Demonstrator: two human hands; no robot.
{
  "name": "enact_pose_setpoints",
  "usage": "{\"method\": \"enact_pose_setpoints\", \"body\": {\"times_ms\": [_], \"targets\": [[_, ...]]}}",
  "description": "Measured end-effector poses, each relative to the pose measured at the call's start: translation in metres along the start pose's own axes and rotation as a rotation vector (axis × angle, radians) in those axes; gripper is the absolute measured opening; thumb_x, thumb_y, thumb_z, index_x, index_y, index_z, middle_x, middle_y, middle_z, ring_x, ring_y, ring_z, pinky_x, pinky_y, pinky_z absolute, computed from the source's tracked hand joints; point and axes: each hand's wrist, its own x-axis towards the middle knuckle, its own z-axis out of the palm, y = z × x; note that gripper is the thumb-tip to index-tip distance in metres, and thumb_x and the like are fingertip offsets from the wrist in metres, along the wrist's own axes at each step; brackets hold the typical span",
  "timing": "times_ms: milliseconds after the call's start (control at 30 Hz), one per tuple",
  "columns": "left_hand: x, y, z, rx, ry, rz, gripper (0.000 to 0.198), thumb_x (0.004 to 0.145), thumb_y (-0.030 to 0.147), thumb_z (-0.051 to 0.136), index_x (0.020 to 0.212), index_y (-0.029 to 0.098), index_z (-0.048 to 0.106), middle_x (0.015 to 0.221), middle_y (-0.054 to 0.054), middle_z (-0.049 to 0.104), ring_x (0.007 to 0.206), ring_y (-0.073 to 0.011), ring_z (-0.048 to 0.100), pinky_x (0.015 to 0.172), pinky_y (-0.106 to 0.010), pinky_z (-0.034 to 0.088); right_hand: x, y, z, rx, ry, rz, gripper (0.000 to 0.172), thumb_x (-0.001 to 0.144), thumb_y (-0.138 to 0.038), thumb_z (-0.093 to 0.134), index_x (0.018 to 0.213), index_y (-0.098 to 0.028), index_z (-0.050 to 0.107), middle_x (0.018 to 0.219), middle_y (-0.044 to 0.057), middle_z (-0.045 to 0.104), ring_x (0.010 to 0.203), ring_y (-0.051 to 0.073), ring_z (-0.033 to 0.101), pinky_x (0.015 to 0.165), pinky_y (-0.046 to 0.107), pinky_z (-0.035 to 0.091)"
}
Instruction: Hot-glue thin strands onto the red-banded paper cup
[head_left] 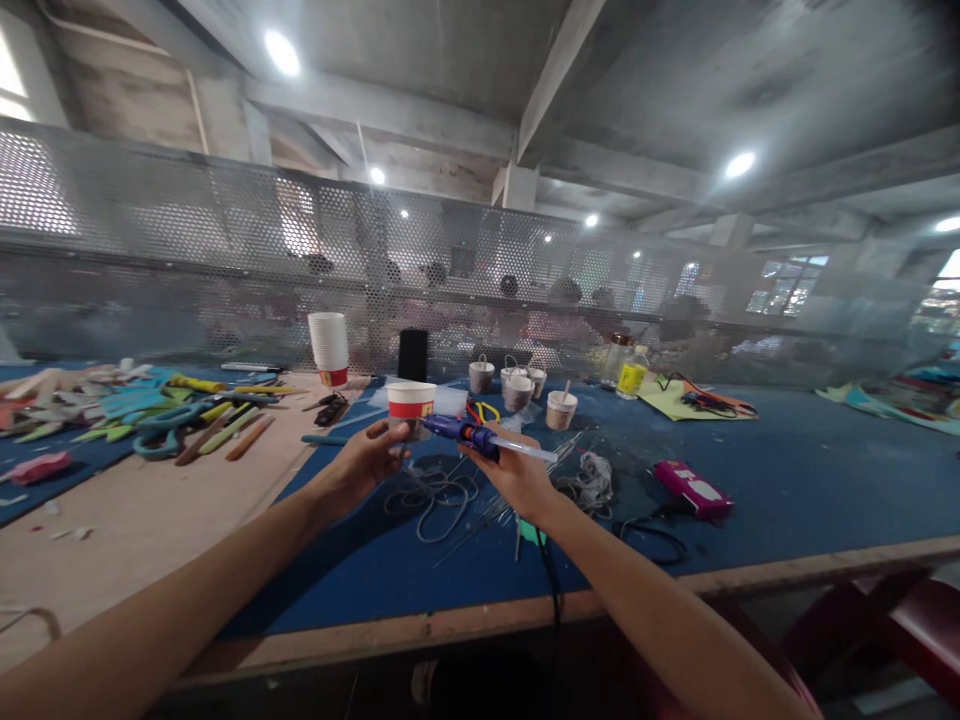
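Cup (405,408) with a red band sits between the hands, its lower part pinched in the curled fingers of the left hand (367,457). Just beside it, the right hand (519,475) is wrapped around a blue glue gun (456,430), nozzle towards the cup. Loose string (448,537) lies between the forearms; small cups (517,393) stand beyond the right hand.

Ceiling lamps (282,53), haloed; windows (787,285), bright, both sides; remainder dim; edges stretched; perforated screen (247,225), hazy, detail beyond apparently blurred.
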Motion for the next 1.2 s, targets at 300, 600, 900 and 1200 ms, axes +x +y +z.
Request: {"method": "enact_pose_setpoints", "body": {"times_ms": [300, 600, 900, 1200], "targets": [[-0.0011, 0.0, 0.0003, -0.003, 0.009, -0.005, 0.034, 0.071, 0.017, 0.096, 0.099, 0.016, 0.076, 0.086, -0.002, 0.078, 0.06, -0.0097, 0.069, 0.052, -0.015, 0.056, 0.0004, -0.0015, -0.0019, 0.024, -0.003, 0.01, 0.021, 0.103, -0.042, 0.065, 0.098, -0.022, 0.068, 0.085, 0.005, 0.076, 0.077, 0.022, 0.072, 0.066, 0.027, 0.046], [0.0009, -0.0006, -0.0011, -0.025, -0.011, 0.004, 0.035, 0.07, 0.018, 0.097, 0.098, 0.015, 0.078, 0.086, -0.002, 0.078, 0.057, -0.0092, 0.069, 0.052, -0.015, 0.056, 0.0, -0.0006, -0.0031, 0.002, 0.005, -0.003, 0.02, 0.103, -0.041, 0.065, 0.098, -0.022, 0.066, 0.084, 0.005, 0.075, 0.076, 0.022, 0.07, 0.065, 0.027, 0.044], [0.0014, -0.0014, -0.0024, -0.01, -0.008, 0.008, 0.033, 0.071, 0.018, 0.097, 0.097, 0.017, 0.077, 0.087, -0.001, 0.078, 0.059, -0.0086, 0.069, 0.053, -0.015, 0.056, 0.0002, 0.0, -0.0032, -0.025, -0.007, 0.002, 0.019, 0.103, -0.04, 0.064, 0.098, -0.022, 0.066, 0.084, 0.005, 0.075, 0.076, 0.022, 0.07, 0.066, 0.027, 0.045], [-0.0034, 0.0006, 0.0001, 0.032, 0.004, 0.048, 0.024, 0.077, 0.019, 0.092, 0.098, 0.019, 0.08, 0.094, -0.005, 0.08, 0.06, -0.0116, 0.068, 0.055, -0.02, 0.055, -0.0026, 0.0043, 0.0023, 0.001, 0.022, 0.001, 0.017, 0.102, -0.038, 0.066, 0.101, -0.021, 0.068, 0.087, 0.006, 0.078, 0.077, 0.023, 0.073, 0.068, 0.028, 0.048]]}}
